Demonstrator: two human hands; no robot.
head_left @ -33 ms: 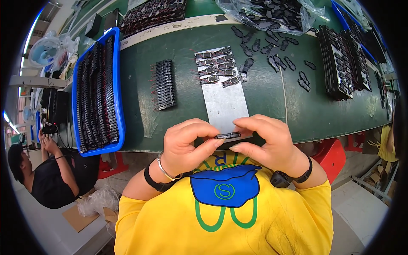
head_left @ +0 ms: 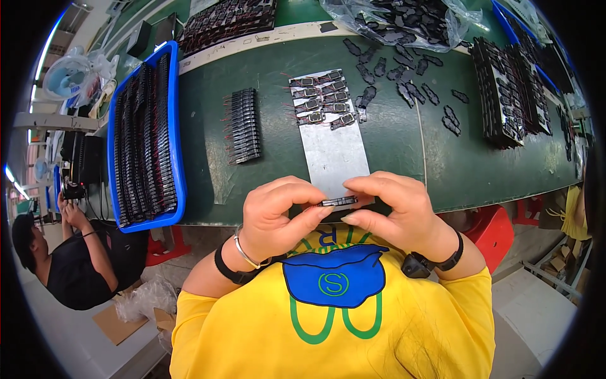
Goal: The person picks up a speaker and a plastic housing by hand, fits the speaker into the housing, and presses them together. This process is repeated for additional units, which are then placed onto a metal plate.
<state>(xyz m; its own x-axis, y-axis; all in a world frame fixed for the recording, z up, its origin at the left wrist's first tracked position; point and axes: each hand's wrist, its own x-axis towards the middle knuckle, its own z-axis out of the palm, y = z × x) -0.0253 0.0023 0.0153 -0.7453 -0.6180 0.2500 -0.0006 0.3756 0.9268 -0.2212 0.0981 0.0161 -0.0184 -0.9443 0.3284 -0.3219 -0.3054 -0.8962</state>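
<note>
Close to my body, at the table's near edge, a small black speaker module [head_left: 339, 201] is held edge-on between my hands. My left hand [head_left: 282, 205] pinches its left end between thumb and fingers. At its other end is my right hand [head_left: 398, 205], with thumb and index finger curved around the end and a gap showing between their tips. Just beyond lies a pale flat board [head_left: 334, 158], its far half carrying several speaker modules [head_left: 309, 93] with red wires, set in two columns. A row of black modules [head_left: 245, 126] stands on edge to the left.
A blue tray [head_left: 180, 189] packed with modules stands at the left. Loose black plastic pieces [head_left: 430, 95] and a clear plastic bag [head_left: 353, 22] lie at the far right. Stacked loaded boards [head_left: 499, 95] stand farther right. A red stool [head_left: 492, 237] and another person [head_left: 76, 265] are nearby.
The tip of my right index finger has shifted very slightly left, and the held module has turned a little. Everything else looks the same.
</note>
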